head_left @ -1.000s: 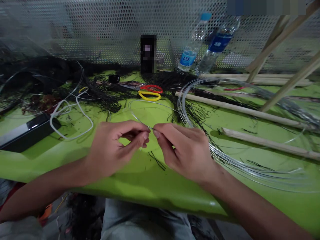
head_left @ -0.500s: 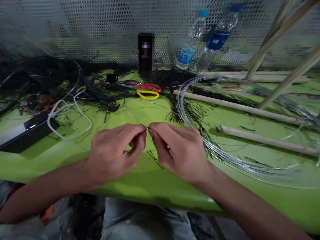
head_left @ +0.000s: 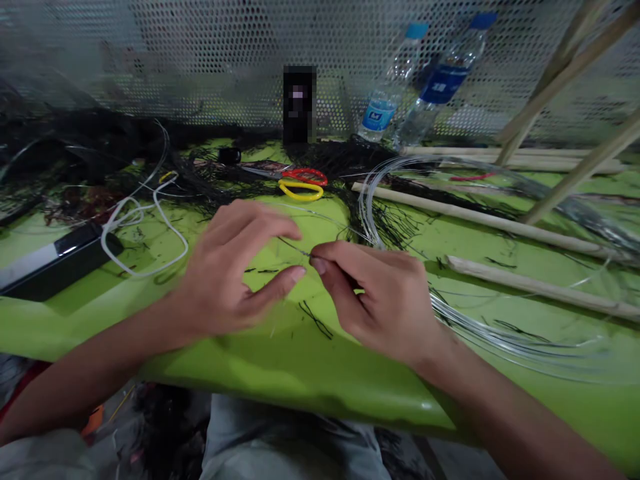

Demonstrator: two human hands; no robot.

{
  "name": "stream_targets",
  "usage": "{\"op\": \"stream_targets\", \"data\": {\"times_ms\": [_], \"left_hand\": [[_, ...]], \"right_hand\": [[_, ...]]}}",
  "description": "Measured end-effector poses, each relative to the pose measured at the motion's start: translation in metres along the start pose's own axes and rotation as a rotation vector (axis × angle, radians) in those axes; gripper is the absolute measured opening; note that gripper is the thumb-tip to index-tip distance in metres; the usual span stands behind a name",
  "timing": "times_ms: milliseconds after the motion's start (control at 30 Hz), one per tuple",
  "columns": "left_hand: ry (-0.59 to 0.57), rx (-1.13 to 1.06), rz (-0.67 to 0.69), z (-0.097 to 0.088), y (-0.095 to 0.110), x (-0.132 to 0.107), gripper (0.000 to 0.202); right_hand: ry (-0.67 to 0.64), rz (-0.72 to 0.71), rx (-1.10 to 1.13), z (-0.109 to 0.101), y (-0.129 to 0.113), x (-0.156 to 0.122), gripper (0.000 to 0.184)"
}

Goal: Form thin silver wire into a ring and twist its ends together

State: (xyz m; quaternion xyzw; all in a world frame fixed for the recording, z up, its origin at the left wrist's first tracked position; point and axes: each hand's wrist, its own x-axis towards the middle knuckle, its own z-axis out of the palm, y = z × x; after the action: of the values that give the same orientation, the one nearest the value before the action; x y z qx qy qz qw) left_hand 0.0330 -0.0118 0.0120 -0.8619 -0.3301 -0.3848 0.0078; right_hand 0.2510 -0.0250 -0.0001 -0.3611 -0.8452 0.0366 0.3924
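Note:
My right hand [head_left: 375,293] pinches a thin wire [head_left: 296,247] between thumb and forefinger. The wire sticks out leftward from the fingertips, and its twisted part lies close to the pinch. My left hand [head_left: 240,273] is apart from it, thumb and fingers spread, with the wire's far end passing behind the fingers. The left fingers are slightly blurred. A coil of clear wire [head_left: 480,319] lies on the green table [head_left: 300,380], partly behind my right hand. Short black threads [head_left: 316,319] lie on the table below the fingertips.
Scissors [head_left: 301,190] with red and yellow handles lie beyond my hands among black netting [head_left: 200,180]. Wooden sticks [head_left: 480,212] lie and lean at the right. Two water bottles [head_left: 380,113] stand at the back. A white cord loop [head_left: 145,272] and a dark box [head_left: 55,260] are at left.
My left hand has let go of the wire, opened its fingers and moved slightly left. My right hand keeps its pinch, a little further right. The view has shifted slightly.

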Motion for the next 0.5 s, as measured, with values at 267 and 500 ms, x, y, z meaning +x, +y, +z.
{"op": "stream_targets", "data": {"times_ms": [267,500], "left_hand": [[-0.077,-0.2,-0.001,-0.0076,-0.0093,0.0097,0.014],[-0.19,-0.232,-0.02,-0.0107,-0.0109,0.0114,0.008]], "right_hand": [[-0.031,-0.012,-0.012,-0.0041,-0.0015,0.0007,0.017],[-0.141,0.002,0.087,-0.0105,-0.0059,0.0035,0.016]]}}
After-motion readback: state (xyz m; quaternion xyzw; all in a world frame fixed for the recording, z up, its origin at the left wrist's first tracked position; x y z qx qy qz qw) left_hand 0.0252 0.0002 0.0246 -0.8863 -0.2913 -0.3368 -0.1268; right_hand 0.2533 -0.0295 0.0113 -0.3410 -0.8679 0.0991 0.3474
